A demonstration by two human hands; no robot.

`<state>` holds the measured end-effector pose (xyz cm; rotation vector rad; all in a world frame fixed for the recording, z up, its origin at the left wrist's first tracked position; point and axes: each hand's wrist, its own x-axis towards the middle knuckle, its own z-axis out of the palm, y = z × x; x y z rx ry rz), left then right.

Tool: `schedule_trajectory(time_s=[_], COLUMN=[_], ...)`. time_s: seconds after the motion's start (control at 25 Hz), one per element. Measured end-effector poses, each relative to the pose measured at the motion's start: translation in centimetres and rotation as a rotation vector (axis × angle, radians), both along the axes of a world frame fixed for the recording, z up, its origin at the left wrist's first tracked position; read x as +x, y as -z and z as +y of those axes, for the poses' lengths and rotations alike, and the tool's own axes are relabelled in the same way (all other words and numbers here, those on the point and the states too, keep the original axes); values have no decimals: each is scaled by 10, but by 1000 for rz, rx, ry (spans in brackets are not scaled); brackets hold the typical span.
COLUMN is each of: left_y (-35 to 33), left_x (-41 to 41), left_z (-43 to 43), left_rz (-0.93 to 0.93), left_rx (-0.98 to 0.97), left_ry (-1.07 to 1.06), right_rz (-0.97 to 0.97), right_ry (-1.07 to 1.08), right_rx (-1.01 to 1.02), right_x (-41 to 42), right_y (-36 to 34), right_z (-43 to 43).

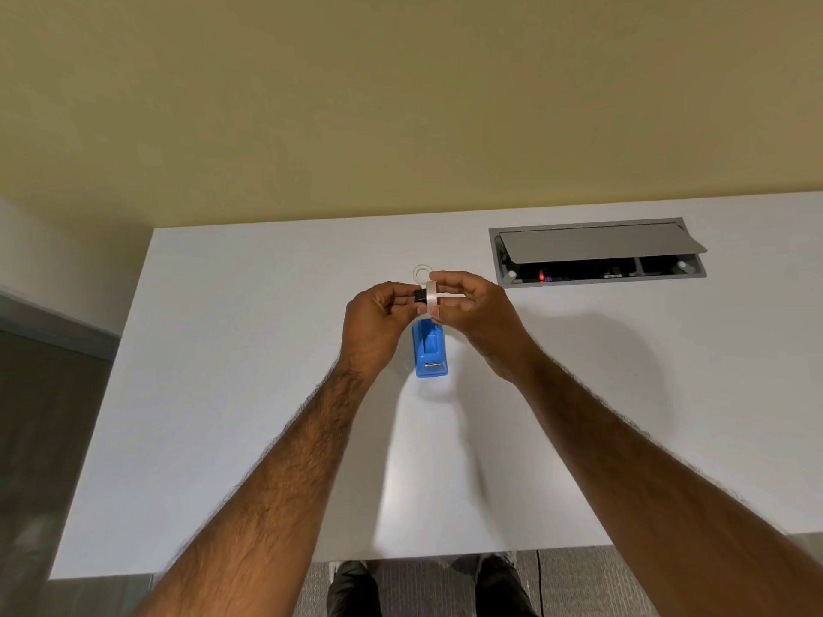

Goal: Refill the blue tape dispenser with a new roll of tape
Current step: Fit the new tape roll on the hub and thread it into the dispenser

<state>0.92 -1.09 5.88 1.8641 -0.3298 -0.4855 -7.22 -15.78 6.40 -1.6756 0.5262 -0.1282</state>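
White worktop [222,394] runs up to a yellowish wall, and the person stands at its near edge with both arms stretched out. Their right hand [476,311] grips a roll of tape [431,298], turned edge-on, between curled fingers and thumb. Their left hand [378,316] pinches a small black hub [419,297] that sits against the roll's left side. Just below the hands, the blue tape dispenser [430,351] rests on the worktop, its far end hidden by them. A pale ring [420,273] lies just behind. Off to the right, a grey cable hatch [596,244] is propped open.
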Motion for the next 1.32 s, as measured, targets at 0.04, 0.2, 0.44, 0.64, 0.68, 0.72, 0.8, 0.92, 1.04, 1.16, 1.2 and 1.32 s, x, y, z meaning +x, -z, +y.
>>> schedule_trajectory(time_s=[0.04, 0.2, 0.44, 0.64, 0.68, 0.72, 0.8, 0.92, 1.04, 1.16, 1.2, 1.32], left_y=[-1, -6, -6, -8, -7, -7, -4, 1, 8, 12, 12, 13], left_x=[0, 0, -1, 0, 0, -1, -1, -2, -3, -2, 0, 2], left_z=[1, 2, 4, 5, 5, 4, 3, 2, 3, 2, 2, 4], left_rz=[-9, -27, -6, 1, 5, 9, 20, 39, 48, 87, 107, 160], left_rx=[10, 42, 49, 34, 32, 33, 35, 60, 81, 64, 51, 11], left_ry=[5, 66, 26, 42, 40, 37, 33, 29, 35, 14, 13, 39], right_rz=[-5, -5, -14, -11, -9, -6, 9, 55, 93, 94, 94, 86], right_ry=[-2, 2, -8, -35, -39, -39, -38, -82, -160, -187, -179, -162], right_rx=[7, 29, 95, 125, 129, 132, 112, 6, -163, -272, -271, -285], right_x=[-1, -2, -3, -5, -5, -5, -4, -2, 1, 4, 5, 7], right_y=[0, 1, -1, 1, 1, 2, 3, 3, 1, 3, 3, 3], right_z=[0, 2, 4, 3, 3, 3, 2, -3, -6, -4, -4, -3])
